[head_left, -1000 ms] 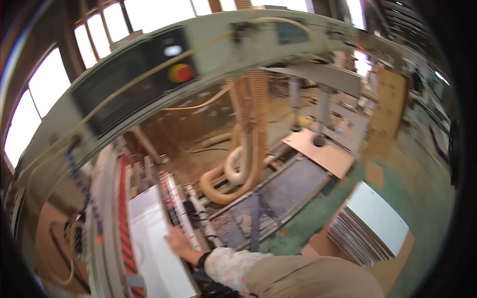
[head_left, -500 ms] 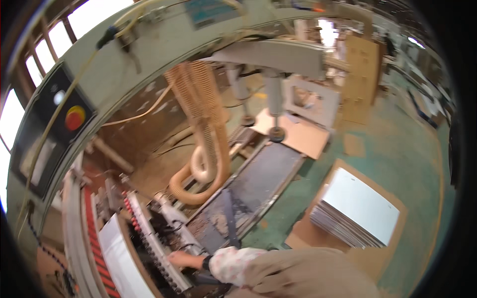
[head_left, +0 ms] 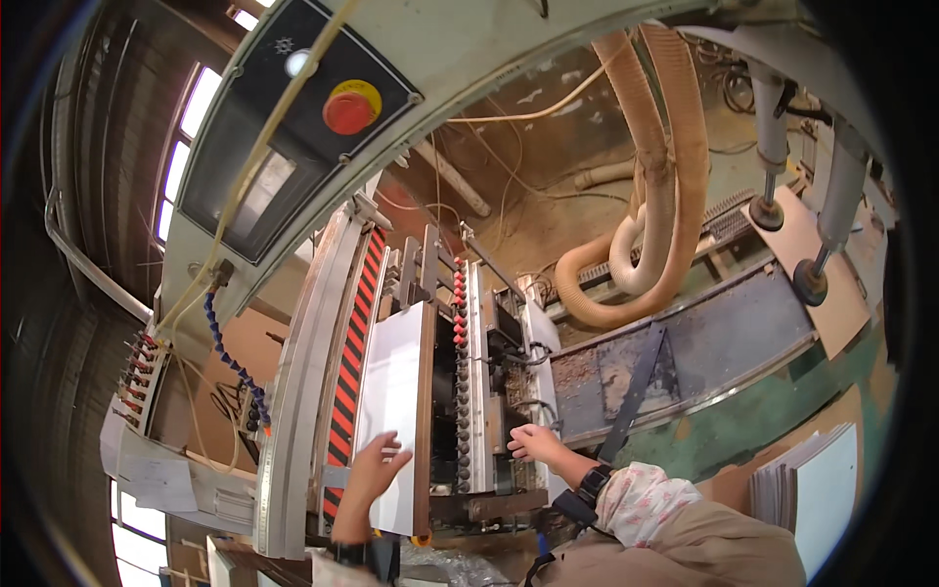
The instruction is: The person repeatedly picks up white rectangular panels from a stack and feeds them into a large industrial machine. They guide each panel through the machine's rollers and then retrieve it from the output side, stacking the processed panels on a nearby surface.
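Note:
A long white panel (head_left: 393,367) with a brown edge lies lengthwise in the machine, beside a red-and-black striped strip (head_left: 354,367). My left hand (head_left: 376,474) is over the near part of this panel, its fingers apart with nothing in them; whether it touches the surface I cannot tell. To the right, my right hand (head_left: 536,446) reaches in from the lower edge, empty, fingers stretched out. It is nearest to the machine's dark parts, right of a rail with a row of black and red round pieces (head_left: 462,391).
Overhead is a machine beam with a control panel and a red stop button (head_left: 349,111). Ribbed hoses (head_left: 675,166) hang behind. At right are a grey bed (head_left: 724,328), upright cylinders with round feet (head_left: 810,284), and a stack of white panels (head_left: 822,489) on cardboard.
My view has turned left, so the machine and white panel sit nearer the middle. My left hand has come into sight over the panel. The panel stack now shows at the right rim.

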`<control>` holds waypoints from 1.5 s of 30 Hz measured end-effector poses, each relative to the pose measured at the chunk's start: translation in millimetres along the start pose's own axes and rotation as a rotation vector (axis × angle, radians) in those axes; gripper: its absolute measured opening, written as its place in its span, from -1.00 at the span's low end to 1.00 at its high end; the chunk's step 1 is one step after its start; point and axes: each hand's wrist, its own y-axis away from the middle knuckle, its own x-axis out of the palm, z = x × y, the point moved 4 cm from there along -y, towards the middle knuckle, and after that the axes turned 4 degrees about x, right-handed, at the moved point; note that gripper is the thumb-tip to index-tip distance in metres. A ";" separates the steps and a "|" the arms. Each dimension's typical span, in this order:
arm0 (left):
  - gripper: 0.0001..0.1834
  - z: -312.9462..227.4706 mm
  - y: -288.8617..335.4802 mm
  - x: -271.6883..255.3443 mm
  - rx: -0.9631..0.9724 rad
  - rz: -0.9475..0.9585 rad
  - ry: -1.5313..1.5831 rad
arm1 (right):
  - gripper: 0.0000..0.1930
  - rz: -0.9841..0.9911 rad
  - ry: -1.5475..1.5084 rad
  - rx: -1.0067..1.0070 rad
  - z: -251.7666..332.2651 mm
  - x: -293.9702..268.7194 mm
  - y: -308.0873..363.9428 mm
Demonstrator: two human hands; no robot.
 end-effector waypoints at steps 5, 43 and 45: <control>-0.37 76.4 -69.6 41.9 0.105 -0.046 -0.345 | -0.62 0.069 -0.056 0.012 -17.9 -6.2 4.1; -0.34 18.3 -115.2 -7.5 0.616 0.106 -0.378 | -0.07 0.172 -0.440 -0.283 43.7 142.9 -115.4; -0.41 15.9 -119.2 5.5 0.747 0.240 -0.562 | -0.03 0.058 -0.326 -0.391 50.6 148.1 -117.7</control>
